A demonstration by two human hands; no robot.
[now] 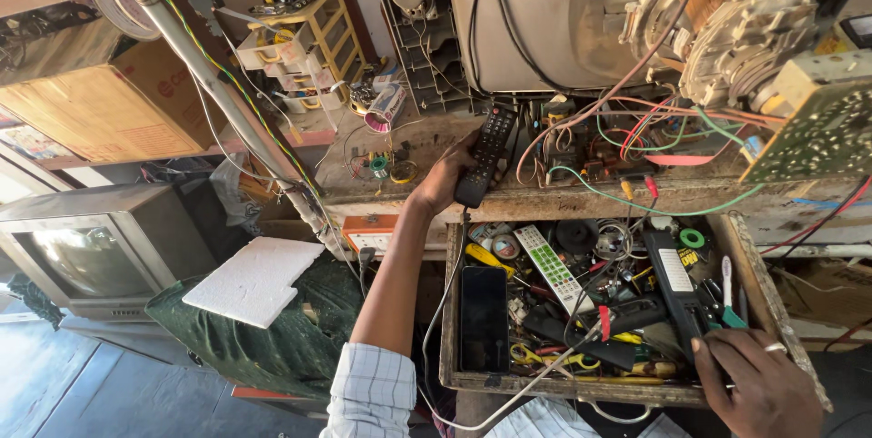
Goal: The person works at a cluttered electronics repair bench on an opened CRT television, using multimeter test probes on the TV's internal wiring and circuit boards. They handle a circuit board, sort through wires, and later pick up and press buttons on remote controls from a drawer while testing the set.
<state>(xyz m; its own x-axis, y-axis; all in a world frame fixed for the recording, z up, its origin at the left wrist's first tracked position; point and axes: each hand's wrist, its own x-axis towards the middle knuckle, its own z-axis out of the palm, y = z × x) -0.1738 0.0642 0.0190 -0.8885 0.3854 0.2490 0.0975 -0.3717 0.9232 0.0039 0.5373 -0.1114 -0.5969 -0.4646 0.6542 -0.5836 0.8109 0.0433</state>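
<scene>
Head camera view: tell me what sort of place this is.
Most likely an electronics repair workshop. An opened television sits on the bench with its wiring bare, a drawer holds tools and remotes, and the left hand holds a black remote. The right hand rests at the drawer.

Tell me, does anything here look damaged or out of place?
Yes: the television on the bench has no back cover, so its tube neck and loose wires are bare. The open drawer below is a jumble of tools and remotes.

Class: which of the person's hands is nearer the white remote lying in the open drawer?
Left. The left hand holds a black remote just above the white remote; the right hand rests at the drawer's far corner.
</scene>
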